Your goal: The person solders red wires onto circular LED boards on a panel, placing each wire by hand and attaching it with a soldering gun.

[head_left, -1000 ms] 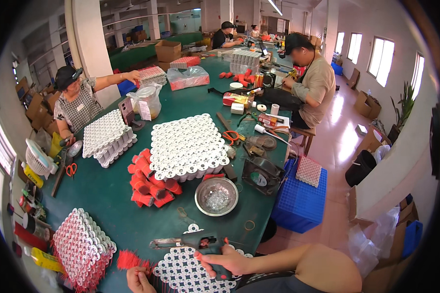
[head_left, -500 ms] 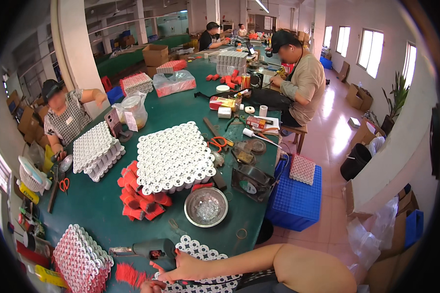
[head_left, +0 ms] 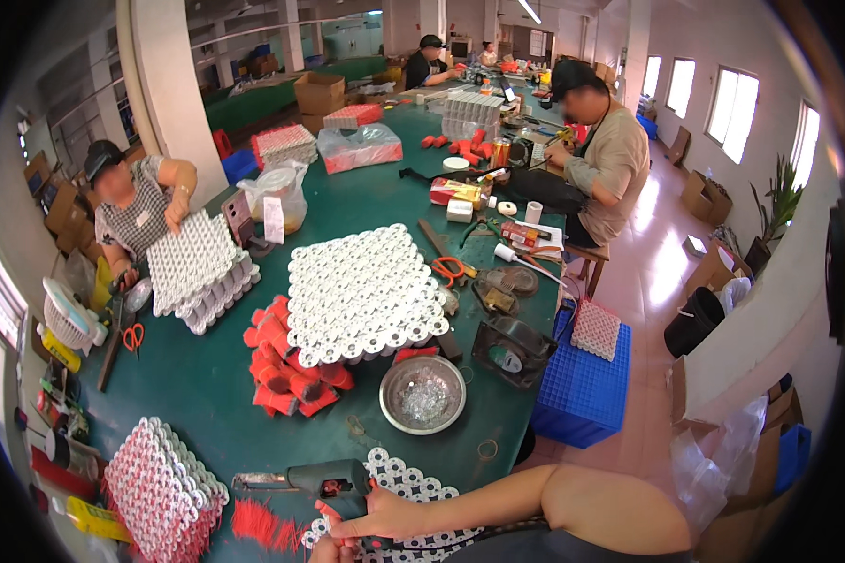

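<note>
Gripping the dark gun-shaped tool [head_left: 302, 478] by its handle [head_left: 351, 506] beside the white holed panel [head_left: 406, 483], your right hand [head_left: 390, 516] likely has the best hold on something stiff and light; your left hand's [head_left: 332, 553] grip can't be told.

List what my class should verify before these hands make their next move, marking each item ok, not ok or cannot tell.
1. Right hand has a hold on the pistol-shaped tool: ok, fingers wrapped around its grip.
2. Left hand is free: cannot tell; it is close to the right one and cut off by the lower edge.
3. The tool's nose points away from the white perforated plate: ok, it points left, near the red strands.
4. The plate is unobstructed: not ok, the right hand hides part of it.
5. The metal bowl is apart from the tool: ok.
6. The tool is switched off: cannot tell.
</note>
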### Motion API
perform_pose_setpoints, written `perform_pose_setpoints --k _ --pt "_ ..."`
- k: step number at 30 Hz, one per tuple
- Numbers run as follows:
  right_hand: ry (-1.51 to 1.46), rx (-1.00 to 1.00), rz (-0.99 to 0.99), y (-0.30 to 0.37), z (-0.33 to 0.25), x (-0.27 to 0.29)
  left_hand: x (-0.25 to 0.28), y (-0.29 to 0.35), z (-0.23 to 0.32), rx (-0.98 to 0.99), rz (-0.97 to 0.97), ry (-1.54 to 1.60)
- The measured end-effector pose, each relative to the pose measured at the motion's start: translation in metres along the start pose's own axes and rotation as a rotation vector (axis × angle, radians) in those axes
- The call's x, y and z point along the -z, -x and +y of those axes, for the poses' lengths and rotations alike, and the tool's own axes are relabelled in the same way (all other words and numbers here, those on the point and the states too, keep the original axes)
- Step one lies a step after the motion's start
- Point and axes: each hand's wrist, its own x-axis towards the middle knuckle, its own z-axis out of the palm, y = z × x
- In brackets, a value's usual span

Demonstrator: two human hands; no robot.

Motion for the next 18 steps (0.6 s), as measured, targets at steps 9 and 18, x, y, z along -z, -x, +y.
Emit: perform_pose_setpoints --k 9,18 --pt "0.068 0.001 -0.015 -0.003 0.005 0.002 0.01 0.002 -0.01 -0.008 -0.034 0.028" --pt "0.154 -0.033 -0.088 0.013 -0.006 -0.005 -0.001 0.02 -0.001 0.023 -0.038 -0.109"
